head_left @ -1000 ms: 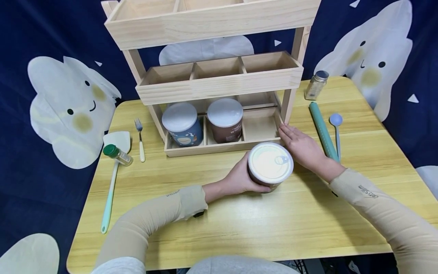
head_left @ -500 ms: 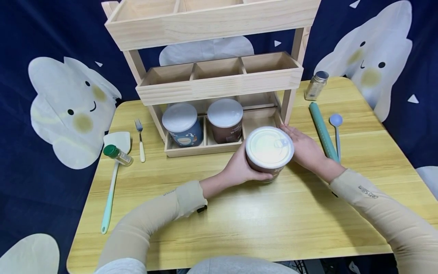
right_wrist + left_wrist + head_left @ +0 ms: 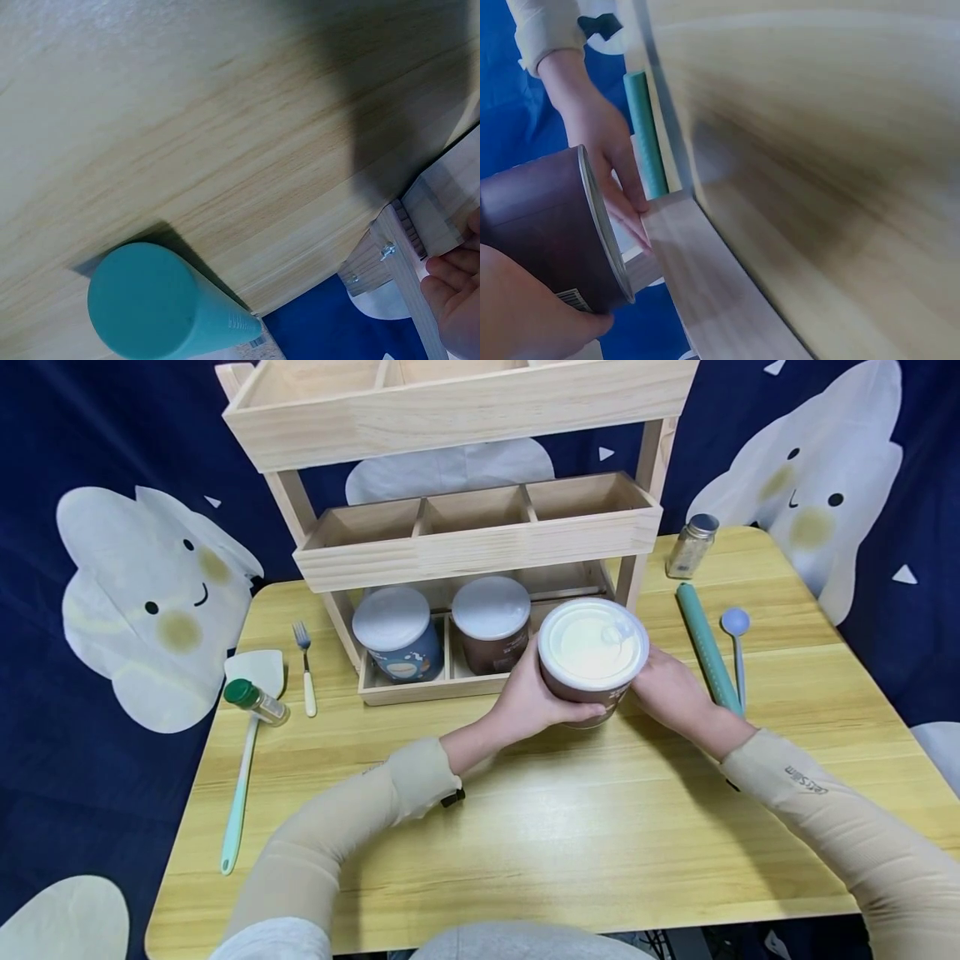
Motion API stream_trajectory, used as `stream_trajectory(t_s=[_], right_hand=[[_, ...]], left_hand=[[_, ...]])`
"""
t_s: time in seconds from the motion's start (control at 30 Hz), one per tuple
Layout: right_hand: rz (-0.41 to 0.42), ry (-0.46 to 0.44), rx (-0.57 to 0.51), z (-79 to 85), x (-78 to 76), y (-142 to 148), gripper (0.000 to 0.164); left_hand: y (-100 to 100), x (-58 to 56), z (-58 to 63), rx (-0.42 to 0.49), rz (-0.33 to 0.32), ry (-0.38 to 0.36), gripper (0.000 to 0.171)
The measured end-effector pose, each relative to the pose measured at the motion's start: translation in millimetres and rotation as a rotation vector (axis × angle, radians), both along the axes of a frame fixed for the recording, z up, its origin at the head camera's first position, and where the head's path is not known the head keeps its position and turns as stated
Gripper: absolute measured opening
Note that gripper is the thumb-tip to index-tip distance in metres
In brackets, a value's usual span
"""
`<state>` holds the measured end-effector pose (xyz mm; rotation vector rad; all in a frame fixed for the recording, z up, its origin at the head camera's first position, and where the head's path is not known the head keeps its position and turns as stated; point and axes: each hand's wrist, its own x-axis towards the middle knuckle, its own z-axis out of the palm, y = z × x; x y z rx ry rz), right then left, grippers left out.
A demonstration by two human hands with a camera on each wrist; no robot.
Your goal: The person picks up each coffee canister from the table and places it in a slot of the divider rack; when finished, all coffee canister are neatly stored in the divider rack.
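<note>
My left hand [image 3: 528, 697] grips a brown canister [image 3: 592, 647] with a white lid around its side. The canister is raised off the table, at the front of the bottom tier's right compartment, most of which it hides. In the left wrist view, the canister's base [image 3: 604, 225] hangs beside the tier's front board [image 3: 712, 281]. My right hand [image 3: 671, 693] touches the right end of the wooden rack [image 3: 480, 539], fingertips extended at the tray corner. A blue canister [image 3: 408, 652] and another brown canister [image 3: 495, 627] stand in the left and middle compartments.
Right of the rack lie a teal cylinder [image 3: 708, 647] and a blue spoon [image 3: 736, 623], with a silver-capped jar [image 3: 692, 547] behind. On the left are a fork [image 3: 306, 668], a spatula [image 3: 238, 793] and a green-capped jar [image 3: 258, 703]. The rack's upper tiers overhang the bottom tier.
My left hand has raised the brown canister and moved it toward the rack, from in front of the bottom tier to its front edge. My right hand stays at the rack's right end.
</note>
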<state>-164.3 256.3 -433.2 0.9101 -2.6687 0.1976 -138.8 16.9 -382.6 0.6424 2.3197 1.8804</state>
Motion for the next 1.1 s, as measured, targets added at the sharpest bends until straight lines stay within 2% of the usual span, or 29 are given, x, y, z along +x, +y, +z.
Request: stream_trajectory(t_s=[0.17,0.3,0.47,0.7,0.9,1.0,1.1], right_hand=[[0.018,0.056,0.041,-1.2,-0.7,-0.7,0.031],[0.039,0.095,0.048,-0.9,-0.8,-0.7,0.023],[0.051,0.096,0.044,0.0,-1.8,-0.5,0.030],[0.045,0.072,0.036,0.8,-2.2,-1.1,0.035],[0.025,0.042,0.064,2.0,-1.6,-2.5,0.043],[0.023,0.049,0.069,1.7,-1.7,-2.5,0.044],[0.031,0.071,0.066,1.1,-2.2,-3.1,0.037]], left_hand=[[3.1,-7.9,2.5,-0.038,0.062,-0.012,0.114],[5.3,-14.3,1.6,-0.034,0.090,-0.028,0.114],[8.8,-21.1,1.3,-0.020,0.131,-0.044,0.112],[15.5,-30.8,1.4,-0.011,0.172,-0.023,0.111],[21.6,-35.0,0.3,-0.005,0.224,-0.055,0.109],[25.2,-37.3,-1.0,0.009,0.247,-0.052,0.107],[27.6,-39.7,-2.8,-0.002,0.273,-0.034,0.106]])
